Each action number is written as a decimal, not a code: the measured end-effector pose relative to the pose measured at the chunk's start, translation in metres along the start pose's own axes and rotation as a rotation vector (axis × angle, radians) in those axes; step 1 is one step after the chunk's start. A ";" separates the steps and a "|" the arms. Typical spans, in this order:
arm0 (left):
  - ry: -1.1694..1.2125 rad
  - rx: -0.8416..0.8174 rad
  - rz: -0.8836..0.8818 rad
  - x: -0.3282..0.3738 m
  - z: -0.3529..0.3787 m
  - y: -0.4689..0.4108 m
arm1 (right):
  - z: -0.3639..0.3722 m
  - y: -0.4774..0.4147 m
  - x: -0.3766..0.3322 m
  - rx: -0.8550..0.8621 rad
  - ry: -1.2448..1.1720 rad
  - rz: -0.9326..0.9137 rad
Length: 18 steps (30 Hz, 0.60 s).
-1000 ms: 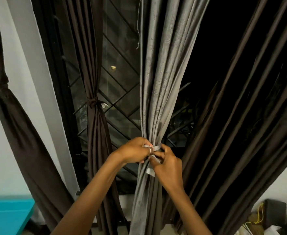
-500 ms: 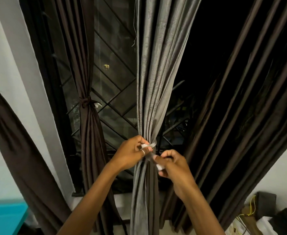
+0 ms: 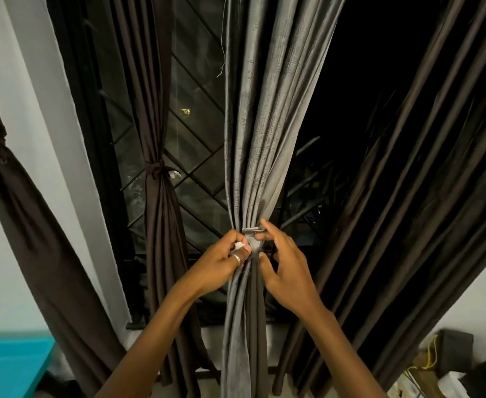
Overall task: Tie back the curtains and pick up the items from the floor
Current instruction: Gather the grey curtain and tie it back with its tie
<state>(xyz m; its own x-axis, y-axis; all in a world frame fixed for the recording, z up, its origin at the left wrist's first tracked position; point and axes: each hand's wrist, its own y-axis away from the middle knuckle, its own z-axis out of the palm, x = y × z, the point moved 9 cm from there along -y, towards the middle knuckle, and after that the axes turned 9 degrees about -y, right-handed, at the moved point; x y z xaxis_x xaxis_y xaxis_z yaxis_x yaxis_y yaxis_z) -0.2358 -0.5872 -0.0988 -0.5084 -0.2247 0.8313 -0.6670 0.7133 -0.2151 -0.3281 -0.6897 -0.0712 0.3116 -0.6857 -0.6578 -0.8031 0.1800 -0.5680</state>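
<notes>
A grey curtain (image 3: pixel 260 139) hangs in the middle, gathered into a narrow bunch by a pale tie band (image 3: pixel 251 239). My left hand (image 3: pixel 221 264), with a ring on one finger, pinches the white end of the band at the bunch's left side. My right hand (image 3: pixel 286 271) is on the right of the bunch, with its fingertips touching the band and its fingers spread. A brown curtain (image 3: pixel 158 139) further left is knotted at mid height. A second knotted brown curtain (image 3: pixel 11 196) hangs at the far left. Loose brown curtains (image 3: pixel 422 168) fall on the right.
Behind the curtains is a dark window with a diagonal metal grille (image 3: pixel 195 156). A turquoise surface (image 3: pixel 9 366) sits at the bottom left. Dark boxes, white items and a yellow cord (image 3: pixel 448 363) lie in the bottom right corner by the white wall (image 3: pixel 483 297).
My right hand has let go of the band's end and opened, moving up against the band. My left hand has kept its pinch. The view has shifted a little.
</notes>
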 end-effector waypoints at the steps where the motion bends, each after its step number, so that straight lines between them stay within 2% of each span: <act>1: 0.009 -0.009 0.003 0.000 0.000 0.000 | 0.003 0.000 -0.003 0.002 0.030 -0.052; 7: 0.055 -0.020 0.005 -0.002 -0.006 0.002 | 0.010 0.000 -0.016 0.001 0.239 -0.196; 13: 0.071 -0.026 -0.032 0.001 -0.012 -0.001 | 0.017 0.002 -0.030 0.109 0.649 -0.333; 18: 0.068 -0.029 -0.058 0.000 -0.018 -0.004 | 0.022 0.000 -0.030 0.114 0.677 -0.390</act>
<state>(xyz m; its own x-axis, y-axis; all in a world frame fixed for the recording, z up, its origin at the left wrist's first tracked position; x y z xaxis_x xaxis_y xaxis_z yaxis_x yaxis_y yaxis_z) -0.2235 -0.5783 -0.0888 -0.4305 -0.2215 0.8750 -0.6778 0.7196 -0.1513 -0.3258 -0.6531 -0.0619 0.1533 -0.9879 0.0230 -0.6308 -0.1157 -0.7673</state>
